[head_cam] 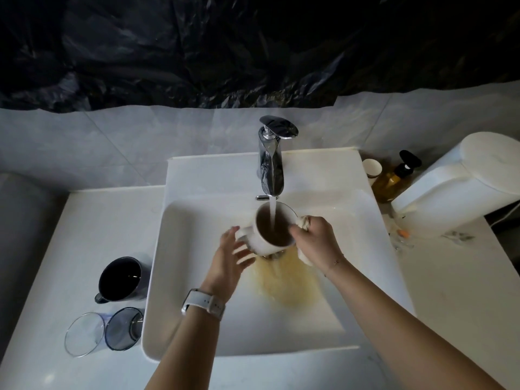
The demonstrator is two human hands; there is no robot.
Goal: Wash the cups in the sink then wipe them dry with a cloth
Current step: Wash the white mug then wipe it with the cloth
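A white mug (261, 241) with brown liquid inside is tilted over the sink (157, 277), directly under the faucet (271, 161). A stream of water runs into it. My left hand (230, 260) has straight, spread fingers against the mug's left side by the handle; it looks blurred. My right hand (315, 240) grips a cream cloth (304, 221) and sits against the mug's right rim. Yellow-brown water (284, 280) spreads across the basin below the mug.
On the counter to the left stand a black mug (121, 280), a clear glass (84, 334) and a grey tumbler (123, 329). At the right are a paper cup (372, 168), an amber pump bottle (391, 181) and a large white fixture (455, 187).
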